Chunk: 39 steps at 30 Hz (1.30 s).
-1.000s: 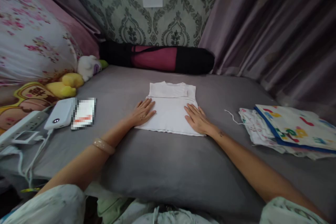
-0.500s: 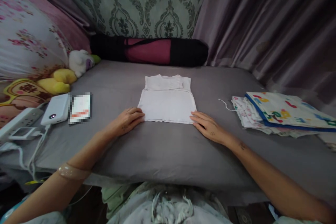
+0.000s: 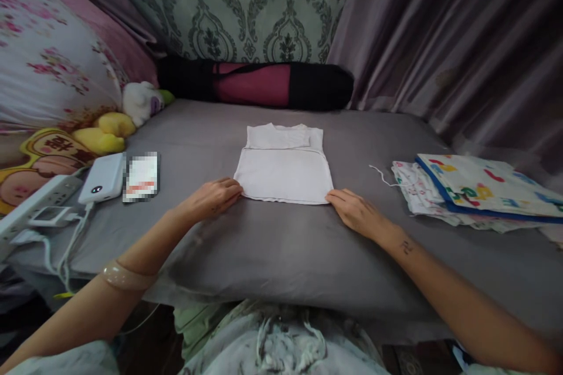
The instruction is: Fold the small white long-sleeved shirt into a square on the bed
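Note:
A white sleeveless garment (image 3: 284, 173) lies flat on the grey bed sheet (image 3: 272, 246), sides folded in and neckline toward the wall. My left hand (image 3: 214, 197) rests at its lower left corner, fingers curled onto the hem. At the lower right corner sits my right hand (image 3: 355, 211), whose bent fingers also pinch the hem. A pale bangle (image 3: 123, 276) circles my left wrist.
A stack of folded printed cloths (image 3: 479, 193) lies to the right. At the left are a white power bank (image 3: 102, 177), a phone (image 3: 141, 176), a power strip with cables (image 3: 30, 211) and plush toys (image 3: 109, 129). A black and pink roll bag (image 3: 255, 82) lies by the wall.
Both hands slid back from lying flat on the garment's middle to its lower corners, and their fingers curled onto the hem. The garment stayed in place.

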Motion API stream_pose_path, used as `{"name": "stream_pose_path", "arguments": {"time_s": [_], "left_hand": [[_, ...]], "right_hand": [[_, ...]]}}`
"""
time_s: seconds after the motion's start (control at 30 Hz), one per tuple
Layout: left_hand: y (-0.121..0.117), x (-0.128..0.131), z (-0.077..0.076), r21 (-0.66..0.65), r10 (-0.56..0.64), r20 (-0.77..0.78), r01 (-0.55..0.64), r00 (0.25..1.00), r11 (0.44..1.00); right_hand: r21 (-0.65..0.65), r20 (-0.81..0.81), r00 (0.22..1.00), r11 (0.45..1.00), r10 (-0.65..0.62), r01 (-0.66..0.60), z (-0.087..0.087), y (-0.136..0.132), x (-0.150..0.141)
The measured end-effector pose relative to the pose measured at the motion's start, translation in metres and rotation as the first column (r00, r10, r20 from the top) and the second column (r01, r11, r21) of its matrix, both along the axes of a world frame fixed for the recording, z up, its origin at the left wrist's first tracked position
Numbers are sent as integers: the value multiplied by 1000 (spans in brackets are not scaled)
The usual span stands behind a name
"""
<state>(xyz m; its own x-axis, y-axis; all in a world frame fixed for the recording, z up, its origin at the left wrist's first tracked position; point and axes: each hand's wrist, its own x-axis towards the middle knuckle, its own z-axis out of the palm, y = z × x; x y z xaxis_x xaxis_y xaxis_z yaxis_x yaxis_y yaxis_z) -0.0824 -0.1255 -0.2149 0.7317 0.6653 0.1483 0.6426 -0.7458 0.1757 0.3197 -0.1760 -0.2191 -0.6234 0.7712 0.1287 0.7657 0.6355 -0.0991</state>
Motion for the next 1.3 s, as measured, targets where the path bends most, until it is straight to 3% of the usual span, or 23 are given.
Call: {"name": "stream_pose_path", "arguments": {"time_s": [0.13, 0.3, 0.5, 0.6, 0.67, 0.8, 0.9, 1.07, 1.3], "left_hand": [[4, 4, -6, 40, 48, -51, -46, 998, 998], [5, 2, -10, 22, 30, 3, -30, 1000, 999], [11, -7, -15, -71, 44, 205, -30, 978, 997], [18, -5, -11, -197, 210, 297, -155, 931, 968], [25, 0, -6, -305, 371, 348, -270, 861, 913], [51, 14, 4, -471, 534, 490, -306, 689, 827], [80, 25, 7, -508, 587, 538, -323, 605, 799], [130, 41, 5, -398, 639, 499, -501, 585, 769], [176, 64, 6, -285, 770, 285, -717, 571, 637]], "right_hand": [[49, -11, 999, 998, -48, 48, -4, 2, -3], [34, -15, 1000, 999, -8, 8, -6, 4, 1], [-49, -282, 959, 999, -36, 23, -6, 12, 7], [-121, -391, 908, 987, -147, 108, -2, 22, 4], [-143, -426, 867, 966, -257, 216, 2, 32, 2], [-172, -448, 773, 892, -449, 418, 9, 61, 0], [-175, -478, 740, 877, -473, 448, 11, 90, 1], [-159, -400, 718, 814, -570, 558, 7, 143, -1], [-166, -264, 648, 695, -715, 700, -3, 202, -12]]}}
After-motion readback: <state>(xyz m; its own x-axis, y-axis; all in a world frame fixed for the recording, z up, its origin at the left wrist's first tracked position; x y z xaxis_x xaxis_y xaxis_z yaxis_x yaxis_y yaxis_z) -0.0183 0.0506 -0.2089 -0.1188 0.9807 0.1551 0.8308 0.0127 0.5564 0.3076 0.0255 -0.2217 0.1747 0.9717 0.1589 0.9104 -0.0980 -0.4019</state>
